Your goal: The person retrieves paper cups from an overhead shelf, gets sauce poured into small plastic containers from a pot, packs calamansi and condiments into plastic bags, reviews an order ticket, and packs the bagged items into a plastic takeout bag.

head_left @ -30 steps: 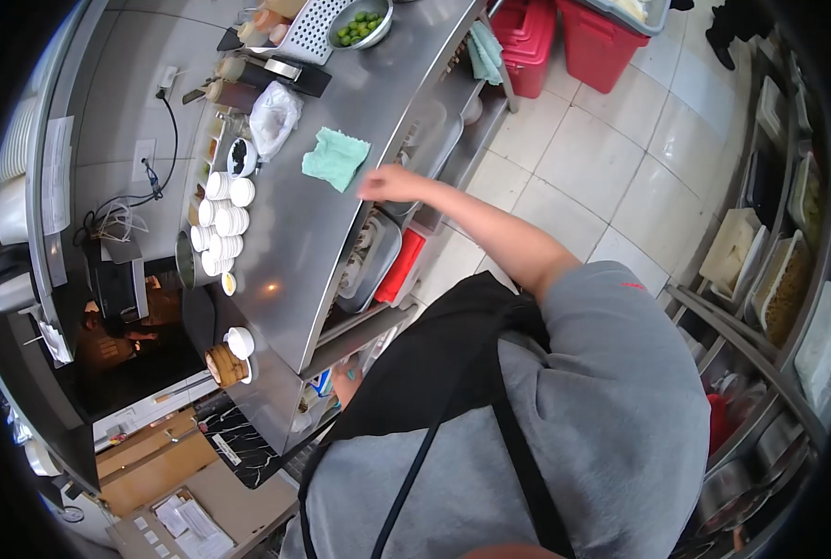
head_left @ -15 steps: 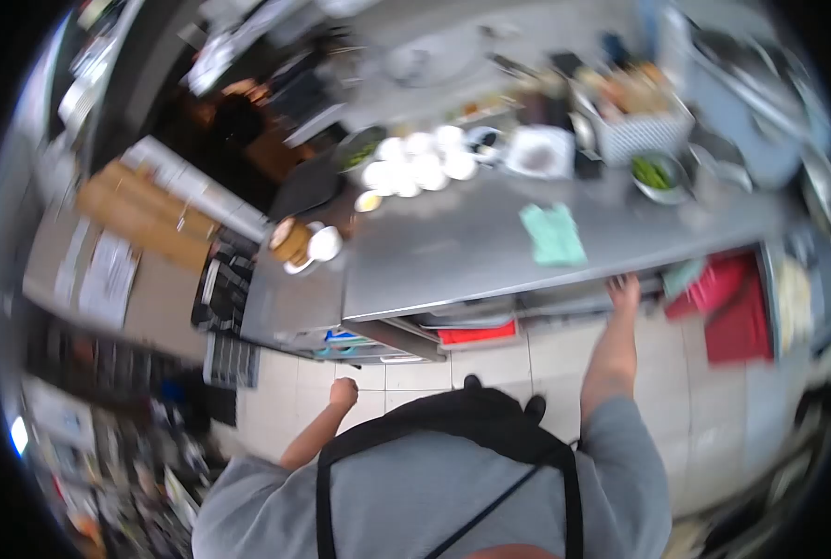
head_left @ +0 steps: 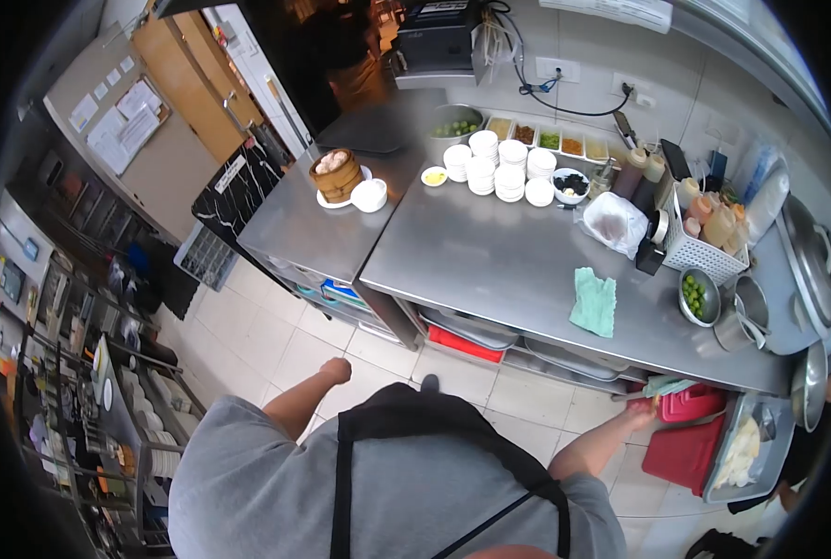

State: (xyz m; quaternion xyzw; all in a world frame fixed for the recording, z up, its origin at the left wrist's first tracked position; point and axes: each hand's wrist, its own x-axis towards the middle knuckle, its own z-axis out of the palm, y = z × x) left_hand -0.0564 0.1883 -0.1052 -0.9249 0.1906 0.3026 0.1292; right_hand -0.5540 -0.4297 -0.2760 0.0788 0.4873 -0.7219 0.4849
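Note:
My left hand hangs over the tiled floor in front of the steel counter, its fingers curled into a loose fist with nothing visible in them. My right hand is low beside the counter's front edge, close to a red bin and a red lid-like piece. Its fingers look extended and apart, though small and slightly blurred. A green cloth lies just above that hand; I cannot tell whether they touch. Another green cloth rests on the steel counter.
Stacked white dishes stand at the counter's back, near sauce bottles in a white basket. A bowl of green pieces is at the right. A bamboo steamer sits at the left. A grey tub stands beside the red bin.
The view has turned, and the counter appears at a different angle. My right hand, earlier at the counter's front edge, is now lower, by the red bin. My left hand remains curled.

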